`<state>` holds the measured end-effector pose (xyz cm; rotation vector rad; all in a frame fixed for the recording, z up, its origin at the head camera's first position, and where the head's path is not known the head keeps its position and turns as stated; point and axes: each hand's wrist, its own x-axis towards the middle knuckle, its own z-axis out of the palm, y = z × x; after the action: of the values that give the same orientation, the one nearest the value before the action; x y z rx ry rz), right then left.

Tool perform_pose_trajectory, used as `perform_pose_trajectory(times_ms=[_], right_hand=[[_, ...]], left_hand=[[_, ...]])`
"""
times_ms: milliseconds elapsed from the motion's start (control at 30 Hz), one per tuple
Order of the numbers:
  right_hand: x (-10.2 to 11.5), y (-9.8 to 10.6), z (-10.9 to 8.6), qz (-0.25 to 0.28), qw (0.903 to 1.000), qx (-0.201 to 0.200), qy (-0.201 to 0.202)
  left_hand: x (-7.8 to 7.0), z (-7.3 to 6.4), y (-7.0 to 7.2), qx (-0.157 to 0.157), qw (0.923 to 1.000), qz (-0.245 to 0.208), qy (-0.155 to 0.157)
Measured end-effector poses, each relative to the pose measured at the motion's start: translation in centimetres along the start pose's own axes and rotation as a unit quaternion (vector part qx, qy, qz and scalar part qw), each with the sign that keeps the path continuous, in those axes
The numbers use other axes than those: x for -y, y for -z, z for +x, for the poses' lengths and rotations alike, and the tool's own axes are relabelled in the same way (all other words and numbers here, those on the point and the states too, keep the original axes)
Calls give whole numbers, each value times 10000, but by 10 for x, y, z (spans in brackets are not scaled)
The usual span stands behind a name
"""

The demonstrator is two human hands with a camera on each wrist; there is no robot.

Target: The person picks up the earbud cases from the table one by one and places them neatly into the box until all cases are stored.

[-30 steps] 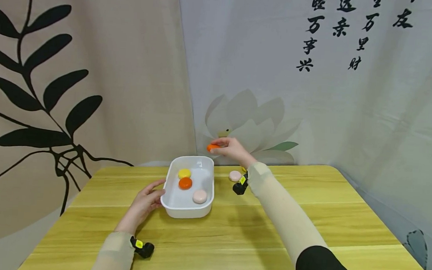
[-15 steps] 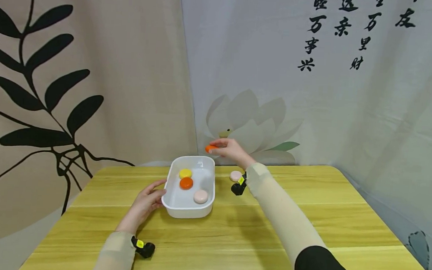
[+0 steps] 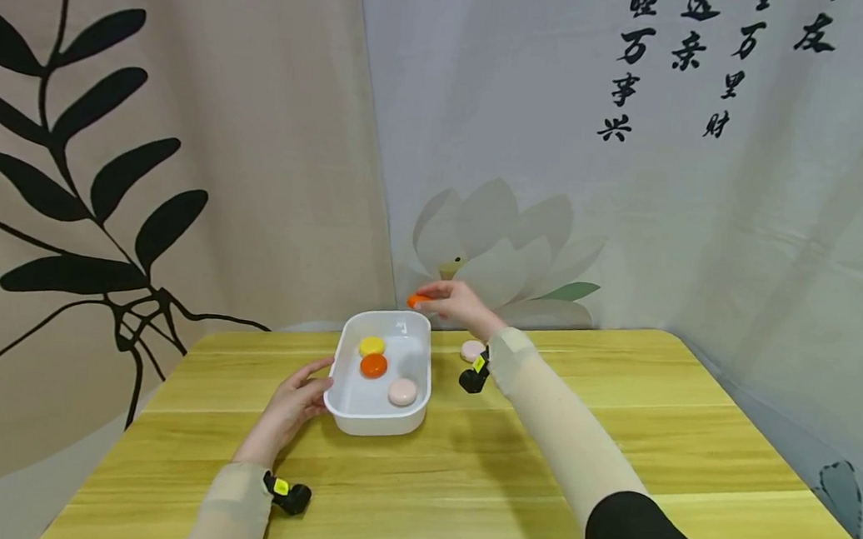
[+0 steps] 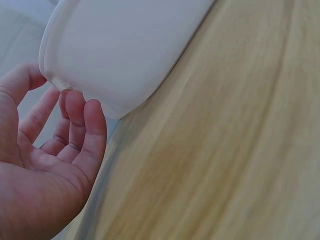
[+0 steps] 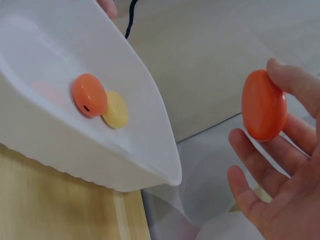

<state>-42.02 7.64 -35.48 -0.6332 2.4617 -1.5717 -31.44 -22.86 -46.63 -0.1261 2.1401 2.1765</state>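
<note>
My right hand (image 3: 462, 305) pinches a smooth orange oval piece (image 5: 264, 105) between thumb and fingers, raised just beyond the far right corner of the white plastic box (image 3: 379, 426). At the box's left side, my left hand (image 3: 296, 402) grips the rim, thumb on it and fingers curled at the edge. Inside the box lie a yellow round piece (image 3: 372, 345), a second orange piece (image 3: 374, 366) and a pale pink piece (image 3: 403, 392). A small dark slot shows on that second orange piece in the right wrist view.
Another pale pink piece (image 3: 472, 351) lies on the wooden table (image 3: 577, 447) right of the box, partly behind the right wrist's camera (image 3: 473, 378). A printed curtain (image 3: 281, 167) hangs right behind the table's far edge.
My right hand has sunk slightly and shifted a little left with the orange piece. A yellow bit seen beside the right wrist is now hidden. The left hand stays on the box.
</note>
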Motion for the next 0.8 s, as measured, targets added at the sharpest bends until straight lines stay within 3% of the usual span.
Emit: perform_pose_trajectory(times_ms=[400,800], right_hand=[[-3,-12,1,180,9998,90,-32],[-7,-20,0,173,9993,89,-305]], left_hand=[[2,0,1,71,9999,-66,-124],[-2,-2,0,151,9998,-107,75]])
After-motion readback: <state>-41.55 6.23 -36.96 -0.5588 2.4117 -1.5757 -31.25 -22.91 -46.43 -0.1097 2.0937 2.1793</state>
